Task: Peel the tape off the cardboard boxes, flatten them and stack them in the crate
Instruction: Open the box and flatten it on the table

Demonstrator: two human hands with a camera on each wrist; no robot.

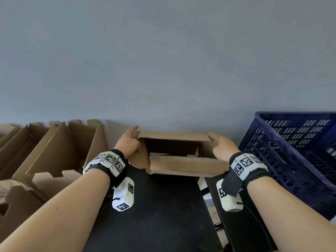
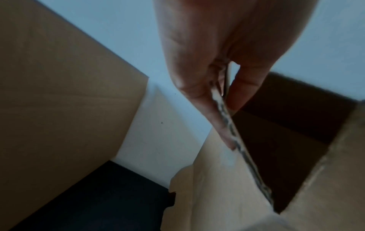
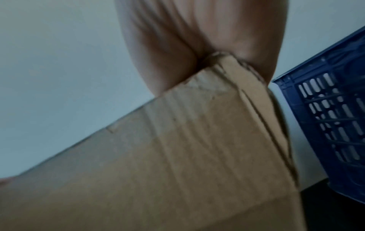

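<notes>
A brown cardboard box (image 1: pixel 183 165) with open flaps is held up over the black table (image 1: pixel 154 215), its hollow inside facing me. My left hand (image 1: pixel 128 140) grips the box's left flap; in the left wrist view the thumb and fingers (image 2: pixel 209 109) pinch the flap's corrugated edge (image 2: pixel 242 150). My right hand (image 1: pixel 223 148) grips the right end, where the box corner (image 3: pixel 227 68) is wedged between thumb and fingers. The cardboard box (image 3: pixel 177 156) fills the lower part of the right wrist view. I see no tape on it.
A dark blue slotted plastic crate (image 1: pixel 298 151) stands at the right by the wall, also seen as the blue crate (image 3: pixel 331 125). Several opened cardboard boxes (image 1: pixel 45 151) lean in a row at the left. A grey wall (image 1: pixel 163 60) is close behind.
</notes>
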